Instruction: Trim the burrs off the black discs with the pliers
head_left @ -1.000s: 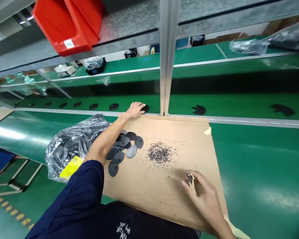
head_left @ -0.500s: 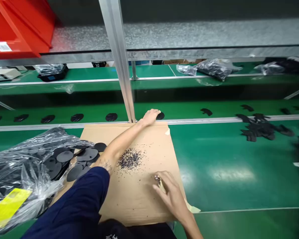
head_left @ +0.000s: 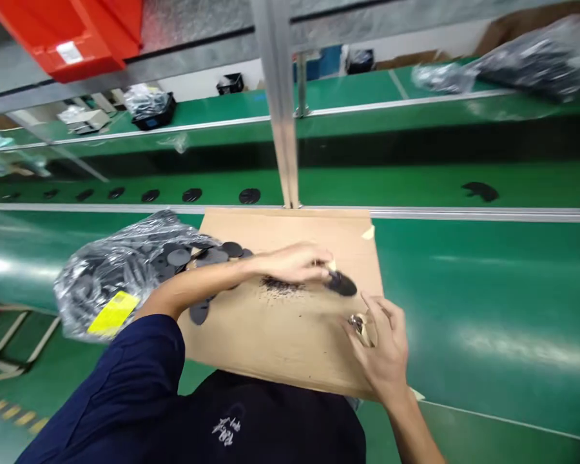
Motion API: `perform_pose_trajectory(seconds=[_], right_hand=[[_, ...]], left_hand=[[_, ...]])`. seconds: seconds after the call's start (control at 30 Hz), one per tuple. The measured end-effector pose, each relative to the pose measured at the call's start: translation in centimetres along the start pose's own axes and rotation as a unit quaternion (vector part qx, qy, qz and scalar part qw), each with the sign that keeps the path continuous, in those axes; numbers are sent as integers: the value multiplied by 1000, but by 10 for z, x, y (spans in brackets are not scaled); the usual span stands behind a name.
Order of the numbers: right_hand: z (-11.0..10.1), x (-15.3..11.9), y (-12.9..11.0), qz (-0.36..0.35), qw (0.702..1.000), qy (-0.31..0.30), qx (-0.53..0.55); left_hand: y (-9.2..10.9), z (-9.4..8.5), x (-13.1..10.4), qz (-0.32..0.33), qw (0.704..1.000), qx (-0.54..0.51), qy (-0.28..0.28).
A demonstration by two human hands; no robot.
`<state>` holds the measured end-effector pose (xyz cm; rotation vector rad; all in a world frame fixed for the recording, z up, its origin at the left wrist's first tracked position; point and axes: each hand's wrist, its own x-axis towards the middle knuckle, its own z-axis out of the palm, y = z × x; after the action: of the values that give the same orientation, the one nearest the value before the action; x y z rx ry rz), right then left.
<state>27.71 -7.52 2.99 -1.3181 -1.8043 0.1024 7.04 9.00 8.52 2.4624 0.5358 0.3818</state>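
Note:
My left hand point(head_left: 299, 263) is closed with its fingertips on the edge of a flat black disc point(head_left: 342, 283), held tilted above the cardboard and smeared by motion. Something pale is wrapped at a fingertip. My right hand point(head_left: 385, 338) curls round a small shiny metal piece point(head_left: 356, 322), its kind too small to tell, with pale yellowish wrapping at the fingers. Under my left hand a pile of tiny black bits point(head_left: 283, 289) lies on the cardboard sheet point(head_left: 270, 341). More black discs point(head_left: 212, 256) spill from a clear plastic bag point(head_left: 106, 274) to the left.
Beyond the cardboard runs a green belt point(head_left: 391, 187) with black discs point(head_left: 192, 194) spaced along it and a curved black piece point(head_left: 481, 191) at the right. A metal post point(head_left: 279, 103) rises behind the sheet. A red bin point(head_left: 87, 38) sits on the upper shelf.
My left hand has come back from the belt toward me, and the black disc is now in it over the cardboard. The view has swung left. My right hand still holds the metal piece.

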Motion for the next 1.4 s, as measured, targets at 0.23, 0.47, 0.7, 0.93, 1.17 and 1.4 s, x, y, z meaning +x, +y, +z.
perform_pose_trajectory(seconds=[0.23, 0.47, 0.7, 0.93, 1.17, 1.4], right_hand=[[38, 19, -31, 44, 965, -126, 225], [45, 24, -34, 284, 915, -123, 257], [47, 29, -32, 381, 873, -106, 284], [70, 47, -53, 487, 743, -117, 444], [79, 49, -64, 476, 699, -154, 510], [78, 43, -59, 449, 726, -172, 492]], left_hand=[[-1, 0, -118, -123, 992, 6, 24], [-80, -30, -147, -255, 947, 196, -16], [-70, -28, -155, -236, 959, 124, 99], [7, 10, -153, -67, 935, -75, 340], [22, 47, -148, -41, 942, 20, 332], [15, 48, -151, -51, 946, 26, 320]])
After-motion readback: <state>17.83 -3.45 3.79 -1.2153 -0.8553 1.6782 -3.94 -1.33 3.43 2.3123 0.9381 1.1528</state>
